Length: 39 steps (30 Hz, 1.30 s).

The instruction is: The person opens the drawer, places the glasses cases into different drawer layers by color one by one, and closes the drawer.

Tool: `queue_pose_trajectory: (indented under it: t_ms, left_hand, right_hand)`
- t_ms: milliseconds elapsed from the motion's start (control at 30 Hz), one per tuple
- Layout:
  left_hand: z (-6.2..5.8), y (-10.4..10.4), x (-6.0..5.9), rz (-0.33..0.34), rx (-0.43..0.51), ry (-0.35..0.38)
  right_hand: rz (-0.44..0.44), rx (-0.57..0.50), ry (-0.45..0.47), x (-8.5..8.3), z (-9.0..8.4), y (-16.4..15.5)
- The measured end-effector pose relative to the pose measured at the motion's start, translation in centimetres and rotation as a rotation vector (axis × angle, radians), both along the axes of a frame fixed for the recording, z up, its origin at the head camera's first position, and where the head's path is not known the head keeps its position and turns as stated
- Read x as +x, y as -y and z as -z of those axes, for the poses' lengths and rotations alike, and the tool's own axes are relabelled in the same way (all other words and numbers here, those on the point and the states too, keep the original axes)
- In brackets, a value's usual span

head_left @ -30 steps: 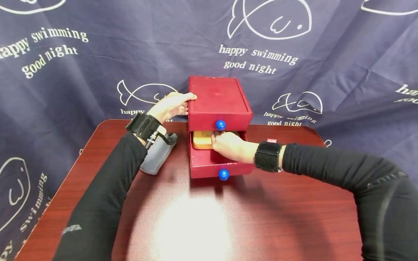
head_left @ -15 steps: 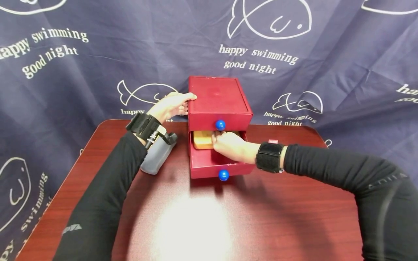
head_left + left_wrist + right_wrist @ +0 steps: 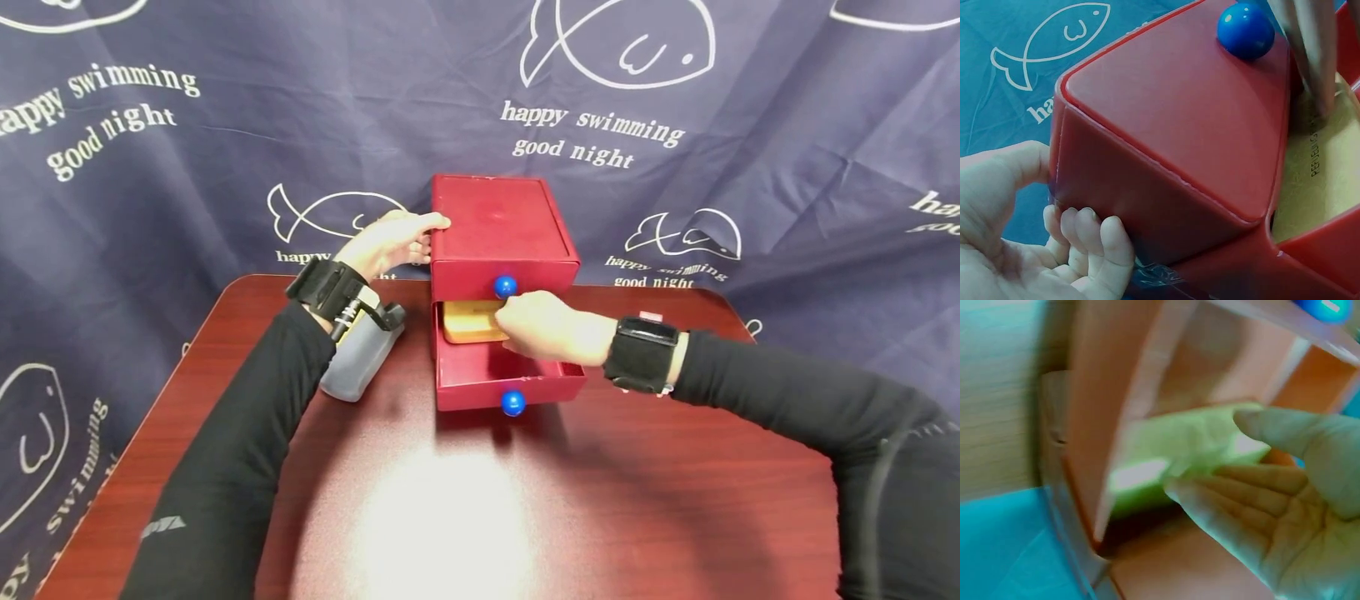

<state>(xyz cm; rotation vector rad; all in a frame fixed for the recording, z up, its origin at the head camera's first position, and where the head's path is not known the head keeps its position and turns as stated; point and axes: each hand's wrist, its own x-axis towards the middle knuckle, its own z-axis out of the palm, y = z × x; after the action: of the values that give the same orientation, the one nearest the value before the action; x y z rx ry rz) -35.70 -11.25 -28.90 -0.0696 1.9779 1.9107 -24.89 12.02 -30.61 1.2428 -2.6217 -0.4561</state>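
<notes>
A red two-drawer cabinet (image 3: 498,218) with blue knobs stands on the table, its lower drawer (image 3: 480,392) pulled out. Inside, toward the back of that drawer, lies a yellow box (image 3: 471,323) with printed letters on top. My left hand (image 3: 386,244) holds the cabinet's left side, thumb at the top edge and bent fingertips against the side wall (image 3: 1116,181). My right hand (image 3: 543,327) is over the open drawer, in front of the yellow box. In the right wrist view its fingers (image 3: 1235,506) are extended and the palm holds nothing.
A grey translucent container (image 3: 358,358) lies left of the cabinet, partly hidden by the left wrist. A small red-and-white thing (image 3: 651,317) shows behind the right wristband. A dark blue fish-print curtain (image 3: 225,150) hangs behind the table (image 3: 637,500).
My right hand has let go of the yellow box and drawn back slightly to the right and toward me. The box, cabinet and left hand stay in place.
</notes>
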Motion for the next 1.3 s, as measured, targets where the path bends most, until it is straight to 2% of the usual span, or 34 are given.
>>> queue_pose_trajectory:
  t_ms: [167, 300, 400, 500, 600, 700, 800, 933, 1100, 1300]
  left_hand:
    - [-0.6, 0.2, 0.2, 0.021, -0.056, -0.012]
    - [-1.0, 0.2, 0.3, 0.029, -0.119, -0.039]
    - [-1.2, 0.4, 0.5, 0.039, -0.192, -0.102]
    - [-1.3, 0.8, 0.8, 0.063, -0.289, -0.19]
    - [-1.3, 1.3, 1.4, 0.089, -0.366, -0.265]
    - [-1.5, 1.9, 2.0, 0.114, -0.401, -0.328]
    - [-1.7, 2.6, 2.7, 0.128, -0.426, -0.404]
    - [-1.6, 3.8, 3.7, 0.105, -0.475, -0.523]
    - [-1.0, 5.3, 5.0, 0.078, -0.675, -0.611]
    - [0.6, 6.9, 6.0, 0.064, -0.908, -0.629]
  right_hand:
    - [0.08, -0.005, 0.217, -0.3, -4.2, -0.2]
    - [0.103, -0.124, 0.365, -1.3, -7.6, -0.8]
    - [0.164, -0.219, 0.39, -2.4, -9.6, -1.6]
    - [0.277, -0.281, 0.367, -3.8, -10.8, -2.7]
    - [0.377, -0.321, 0.365, -5.5, -11.1, -4.0]
    - [0.444, -0.349, 0.393, -7.1, -10.9, -5.5]
    - [0.497, -0.413, 0.482, -8.4, -10.8, -6.7]
    - [0.529, -0.523, 0.667, -10.1, -10.0, -7.7]
    - [0.565, -0.607, 0.851, -11.4, -8.8, -8.1]
    - [0.612, -0.66, 0.933, -12.0, -7.6, -7.6]
